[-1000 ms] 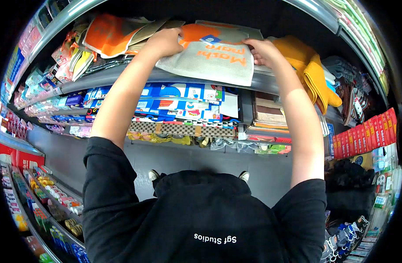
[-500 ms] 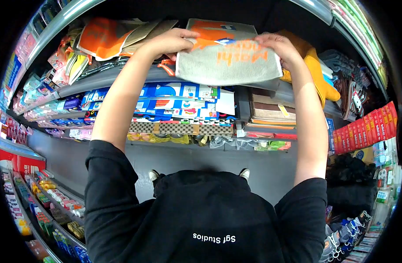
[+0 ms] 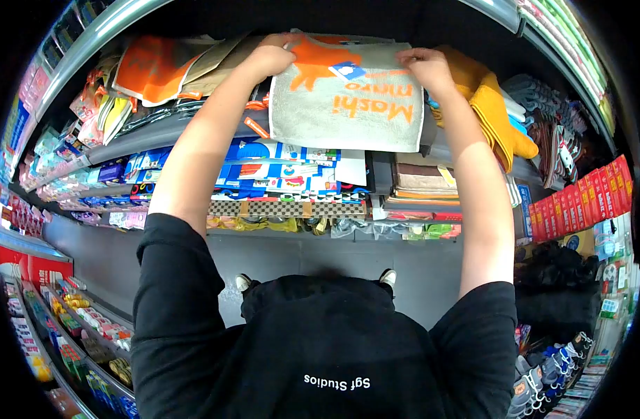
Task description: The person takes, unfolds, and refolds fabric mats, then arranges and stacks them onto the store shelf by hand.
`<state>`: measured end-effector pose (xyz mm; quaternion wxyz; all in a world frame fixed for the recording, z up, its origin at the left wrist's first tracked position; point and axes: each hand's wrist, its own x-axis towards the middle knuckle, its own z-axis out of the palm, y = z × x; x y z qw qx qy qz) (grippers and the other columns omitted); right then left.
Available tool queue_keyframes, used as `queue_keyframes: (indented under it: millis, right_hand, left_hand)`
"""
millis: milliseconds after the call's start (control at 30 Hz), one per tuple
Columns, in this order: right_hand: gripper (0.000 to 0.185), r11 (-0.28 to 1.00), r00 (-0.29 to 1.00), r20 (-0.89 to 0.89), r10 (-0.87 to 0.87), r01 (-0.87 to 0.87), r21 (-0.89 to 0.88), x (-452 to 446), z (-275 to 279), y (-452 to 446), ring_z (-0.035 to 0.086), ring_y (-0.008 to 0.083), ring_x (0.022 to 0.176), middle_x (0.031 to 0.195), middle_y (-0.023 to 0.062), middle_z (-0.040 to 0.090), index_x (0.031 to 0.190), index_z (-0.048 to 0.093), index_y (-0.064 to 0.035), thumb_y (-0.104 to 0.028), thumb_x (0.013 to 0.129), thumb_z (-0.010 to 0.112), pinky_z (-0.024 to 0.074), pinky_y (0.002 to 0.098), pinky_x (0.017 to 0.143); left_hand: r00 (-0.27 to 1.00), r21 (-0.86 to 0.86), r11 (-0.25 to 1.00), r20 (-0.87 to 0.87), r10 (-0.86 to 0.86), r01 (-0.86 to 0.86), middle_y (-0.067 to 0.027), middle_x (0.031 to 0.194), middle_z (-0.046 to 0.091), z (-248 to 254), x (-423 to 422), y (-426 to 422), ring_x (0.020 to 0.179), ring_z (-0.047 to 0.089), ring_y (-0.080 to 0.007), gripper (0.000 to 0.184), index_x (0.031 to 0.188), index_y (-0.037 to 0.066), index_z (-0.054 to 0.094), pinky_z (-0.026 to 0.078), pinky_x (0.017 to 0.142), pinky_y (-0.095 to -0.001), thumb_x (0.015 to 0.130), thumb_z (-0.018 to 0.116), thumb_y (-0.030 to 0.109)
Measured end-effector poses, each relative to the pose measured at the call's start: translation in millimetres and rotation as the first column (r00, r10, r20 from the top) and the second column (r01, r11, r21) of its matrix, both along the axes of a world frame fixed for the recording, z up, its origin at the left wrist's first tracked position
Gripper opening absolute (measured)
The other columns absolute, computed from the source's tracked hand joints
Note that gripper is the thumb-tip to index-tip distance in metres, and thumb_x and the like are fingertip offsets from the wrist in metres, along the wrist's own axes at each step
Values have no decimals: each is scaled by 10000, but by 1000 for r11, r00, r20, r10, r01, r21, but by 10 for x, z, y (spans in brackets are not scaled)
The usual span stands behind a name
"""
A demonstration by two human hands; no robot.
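Observation:
A grey mat (image 3: 348, 126) with orange lettering and an orange printed figure lies spread over the front of the upper shelf, its near edge hanging past the lip. A blue-and-white label (image 3: 347, 70) is on its face. My left hand (image 3: 273, 57) pinches the mat's far left corner. At the far right edge, my right hand (image 3: 427, 68) has its fingers closed on the border. More of the same kind of mat seems to lie beneath it, mostly hidden. Left of my left hand, an orange-and-grey mat (image 3: 152, 70) rests beside beige ones.
Yellow folded cloth (image 3: 491, 105) bulges at the right of the shelf. Below, patterned blue packs (image 3: 285, 171) and folded brown mats (image 3: 425, 178) fill lower shelves. A red tag strip (image 3: 582, 199) hangs at right. Grey floor (image 3: 320, 255) lies under my feet.
The mat has flattened and turned slightly, so its lettering and label show more fully. Both hands have shifted a little left, still at its far edge.

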<state>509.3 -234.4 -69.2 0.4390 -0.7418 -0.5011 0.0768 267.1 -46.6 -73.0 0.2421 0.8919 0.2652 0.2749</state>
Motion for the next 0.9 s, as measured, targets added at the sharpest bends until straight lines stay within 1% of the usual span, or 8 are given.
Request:
queue_keyframes:
  millis: [167, 233, 267, 367, 433, 467, 533, 900]
  right_hand:
    - [223, 955, 971, -217, -97, 153, 255, -119, 439, -85, 604, 172, 878, 984, 88, 646, 1001, 665, -79, -42, 813, 550, 482, 272, 794]
    - [228, 953, 988, -150, -45, 88, 292, 356, 338, 215, 602, 173, 890, 984, 79, 647, 1024, 657, -95, -79, 819, 559, 477, 274, 801]
    - [226, 954, 997, -9, -73, 72, 291, 489, 303, 320, 601, 176, 886, 981, 77, 647, 1026, 655, -97, -106, 817, 570, 472, 277, 801]
    - [233, 965, 979, 146, -141, 103, 243, 617, 8, 560, 595, 178, 871, 968, 78, 648, 1015, 656, -104, -173, 800, 601, 458, 276, 795]
    - [226, 986, 994, -16, 109, -106, 131, 552, -90, 577, 621, 212, 841, 928, 96, 659, 957, 679, -135, -222, 752, 636, 482, 313, 775]
    - [226, 986, 994, -16, 104, -101, 132, 499, -99, 544, 621, 212, 841, 928, 96, 659, 957, 679, -135, -222, 752, 636, 482, 313, 775]
    - [256, 990, 990, 139, 30, -10, -141, 252, -24, 379, 620, 252, 871, 926, 122, 653, 966, 671, -124, -246, 746, 627, 478, 331, 780]
    - [288, 982, 930, 365, -50, 112, -151, 405, -187, 612, 598, 291, 936, 999, 150, 627, 986, 657, -97, -175, 724, 567, 461, 352, 832]
  left_hand:
    - [998, 0, 999, 57, 38, -39, -182, 1162, 555, 487, -49, -156, 1048, 548, -297, 503, 1268, 84, 456, 423, 882, -336, 768, 500, 104]
    - [986, 699, 711, 161, -54, -75, -183, 974, 608, 58, 348, 921, 820, 584, -309, 294, 1032, 5, 575, 461, 725, -380, 841, 421, 167]
    - [986, 700, 710, 160, -52, -77, -183, 974, 608, 140, 333, 835, 820, 584, -309, 294, 1032, 5, 575, 461, 725, -380, 841, 421, 167]
    - [998, 181, 983, 56, -28, 17, -177, 1209, 524, 215, 271, 325, 1123, 497, -311, 492, 1312, 114, 401, 385, 929, -348, 861, 512, 278]
    - [991, 186, 981, -130, -25, 49, -167, 1226, 515, 26, 336, 437, 1132, 489, -317, 497, 1320, 126, 390, 381, 942, -347, 871, 503, 306]
    - [988, 352, 936, -153, 40, 17, -169, 1208, 530, -104, 338, 456, 1106, 510, -300, 478, 1302, 130, 422, 392, 929, -333, 861, 514, 290]
    - [984, 278, 960, -178, 9, 41, -173, 1189, 542, -91, 321, 419, 1087, 524, -297, 474, 1281, 127, 449, 400, 917, -333, 841, 537, 281]
    - [950, 130, 988, -287, 124, -89, -170, 1161, 561, 17, 320, 394, 1058, 544, -280, 548, 1186, 115, 543, 419, 895, -325, 682, 680, 281]
